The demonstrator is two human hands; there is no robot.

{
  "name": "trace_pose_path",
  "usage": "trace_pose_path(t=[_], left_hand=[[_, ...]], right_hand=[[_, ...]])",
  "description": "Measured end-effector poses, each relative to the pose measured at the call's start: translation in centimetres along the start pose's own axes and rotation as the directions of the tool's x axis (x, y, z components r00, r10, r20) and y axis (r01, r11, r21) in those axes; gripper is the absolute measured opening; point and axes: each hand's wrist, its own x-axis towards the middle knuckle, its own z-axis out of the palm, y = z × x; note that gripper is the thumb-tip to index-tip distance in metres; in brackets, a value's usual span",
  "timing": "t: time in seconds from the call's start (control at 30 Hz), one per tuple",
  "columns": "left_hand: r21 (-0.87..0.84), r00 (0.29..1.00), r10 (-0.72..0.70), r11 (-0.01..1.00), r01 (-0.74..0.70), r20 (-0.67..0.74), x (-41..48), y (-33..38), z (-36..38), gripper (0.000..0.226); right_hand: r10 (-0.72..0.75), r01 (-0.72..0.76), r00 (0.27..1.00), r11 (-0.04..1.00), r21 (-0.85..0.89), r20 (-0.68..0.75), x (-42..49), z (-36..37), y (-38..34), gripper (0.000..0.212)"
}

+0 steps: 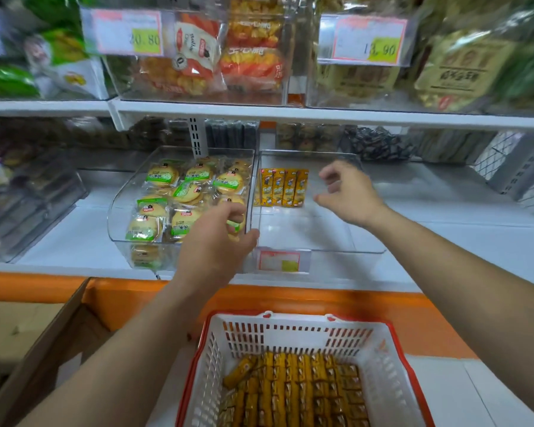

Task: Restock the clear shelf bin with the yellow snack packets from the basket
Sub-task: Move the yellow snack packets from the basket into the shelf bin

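Note:
The clear shelf bin [336,250] stands on the white shelf, with a short row of upright yellow snack packets [284,188] at its back left. My left hand [219,245] grips the bin's left wall near the front corner, fingers curled over the top and thumb on the inner side. Over the right half of the bin hovers my right hand [349,194], its fingers loosely curled and holding nothing. Below, a white basket with a red rim [296,316] holds several rows of yellow snack packets [296,389].
A neighbouring clear bin [117,211] of round green-labelled biscuits touches the left side. A price label [279,261] hangs on the target bin's front. The upper shelf [321,114] overhangs. An open cardboard box [43,334] sits at lower left.

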Motion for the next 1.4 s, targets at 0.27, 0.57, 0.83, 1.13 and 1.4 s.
trace_pose_path(t=[0.27,0.57,0.83,1.13,1.4], left_hand=[[0.321,0.841,-0.098,0.943,-0.092,0.532,-6.9,-3.8,4.2,0.026],[0.408,0.707,-0.518,0.846,0.342,0.482,-14.4,-16.7,15.0,0.039],[0.143,0.629,-0.658,0.729,0.669,0.413,-16.2,-23.6,20.7,0.068],[0.203,0.616,-0.671,0.727,0.655,0.413,-17.1,-25.7,21.4,0.089],[0.058,0.612,-0.635,0.715,0.697,0.472,-17.1,-27.3,20.5,0.074]], right_hand=[[-0.026,-0.006,0.919,0.997,0.079,0.393,-15.0,1.3,2.0,0.021],[0.308,-0.386,0.742,0.922,0.004,0.596,-23.8,17.8,14.2,0.033],[0.146,-0.109,0.816,0.989,-0.099,0.56,-24.9,27.9,14.7,0.068],[0.188,-0.049,0.773,0.97,-0.239,0.605,-24.2,30.6,16.4,0.091],[0.111,0.008,0.814,0.979,-0.201,0.57,-23.9,30.8,16.8,0.076]])
